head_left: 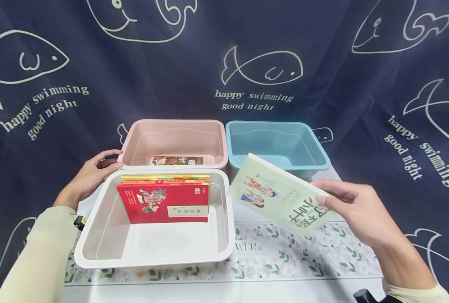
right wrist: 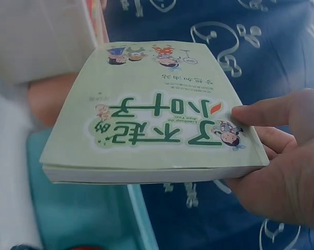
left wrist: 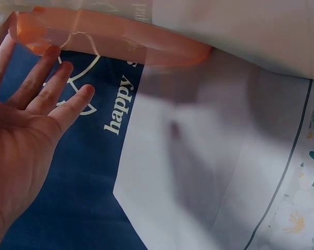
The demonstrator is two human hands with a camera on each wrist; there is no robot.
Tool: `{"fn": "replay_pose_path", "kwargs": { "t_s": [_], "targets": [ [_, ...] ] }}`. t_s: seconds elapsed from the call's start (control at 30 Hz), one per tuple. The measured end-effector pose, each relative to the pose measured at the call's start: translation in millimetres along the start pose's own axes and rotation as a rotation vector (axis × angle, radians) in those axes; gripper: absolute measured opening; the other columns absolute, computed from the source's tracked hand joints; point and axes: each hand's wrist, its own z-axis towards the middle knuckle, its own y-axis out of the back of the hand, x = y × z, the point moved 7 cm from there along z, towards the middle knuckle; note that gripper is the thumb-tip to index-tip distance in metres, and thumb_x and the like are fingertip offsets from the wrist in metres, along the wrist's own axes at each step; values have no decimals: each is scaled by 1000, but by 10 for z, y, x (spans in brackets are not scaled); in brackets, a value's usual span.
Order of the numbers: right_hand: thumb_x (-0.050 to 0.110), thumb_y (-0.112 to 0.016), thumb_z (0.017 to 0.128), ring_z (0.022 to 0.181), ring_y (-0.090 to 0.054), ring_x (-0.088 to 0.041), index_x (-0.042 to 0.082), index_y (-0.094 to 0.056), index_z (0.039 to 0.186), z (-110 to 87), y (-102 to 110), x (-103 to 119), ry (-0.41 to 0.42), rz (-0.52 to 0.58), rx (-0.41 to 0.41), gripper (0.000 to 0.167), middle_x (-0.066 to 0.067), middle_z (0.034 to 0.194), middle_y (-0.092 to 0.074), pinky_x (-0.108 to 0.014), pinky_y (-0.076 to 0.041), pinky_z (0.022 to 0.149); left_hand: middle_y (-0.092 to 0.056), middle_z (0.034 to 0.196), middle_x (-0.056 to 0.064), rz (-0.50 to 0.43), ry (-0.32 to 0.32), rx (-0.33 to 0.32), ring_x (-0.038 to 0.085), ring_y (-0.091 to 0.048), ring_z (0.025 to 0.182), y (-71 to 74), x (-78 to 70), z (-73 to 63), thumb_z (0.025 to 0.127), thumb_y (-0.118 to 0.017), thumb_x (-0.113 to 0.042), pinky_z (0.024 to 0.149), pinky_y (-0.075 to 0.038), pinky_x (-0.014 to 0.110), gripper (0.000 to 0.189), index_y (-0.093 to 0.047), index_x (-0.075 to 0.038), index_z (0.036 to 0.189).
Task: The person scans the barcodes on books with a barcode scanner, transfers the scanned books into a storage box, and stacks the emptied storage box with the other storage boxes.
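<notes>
A pale green paperback book (head_left: 279, 195) with cartoon children on its cover is pinched at one edge by my right hand (head_left: 360, 210). It tilts in the air in front of the blue bin (head_left: 277, 167); the right wrist view shows the thumb on top of the cover (right wrist: 157, 114). My left hand (head_left: 91, 174) rests at the left side of the pink bin (head_left: 175, 166), its fingers loosely extended in the left wrist view. A book with a brown picture cover (head_left: 176, 160) lies inside the pink bin.
Nearest stands a white bin (head_left: 156, 264), where a red book (head_left: 163, 204) and several yellow-edged books (head_left: 165, 177) stand upright together. The bins sit on a white table with a floral strip (head_left: 296, 252). Dark blue fish-print cloth (head_left: 194, 75) hangs behind and at the sides.
</notes>
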Motion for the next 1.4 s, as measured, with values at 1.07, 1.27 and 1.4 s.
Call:
{"fn": "replay_pose_path", "kwargs": {
  "t_s": [1.07, 1.27, 1.4],
  "targets": [
    [33, -73, 87, 79, -62, 8, 1, -64, 124, -1062, 110, -1655, -448, -258, -199, 49, 23, 93, -70, -12, -47, 64, -56, 115, -15, -32, 3, -11, -2, -62, 95, 20, 15, -3, 91, -66, -39, 76, -56, 22, 61, -39, -25, 144],
    [22, -72, 88, 77, -65, 2, -1, -64, 121, -945, 71, -1522, -372, -205, -220, 41, 15, 90, -72, -19, -51, 63, -55, 117, -14, -3, 16, -15, -2, -61, 94, 15, 20, -33, 90, -65, -43, 76, -56, 23, 62, -39, -29, 144],
    [18, -69, 91, 82, -66, 1, -2, -62, 124, -791, 82, -1341, -295, -161, -204, 39, 15, 95, -72, -18, -52, 66, -56, 114, -17, -25, 2, -14, -1, -61, 94, 1, -5, -40, 91, -65, -40, 76, -56, 22, 60, -40, -27, 144]
  ]
}}
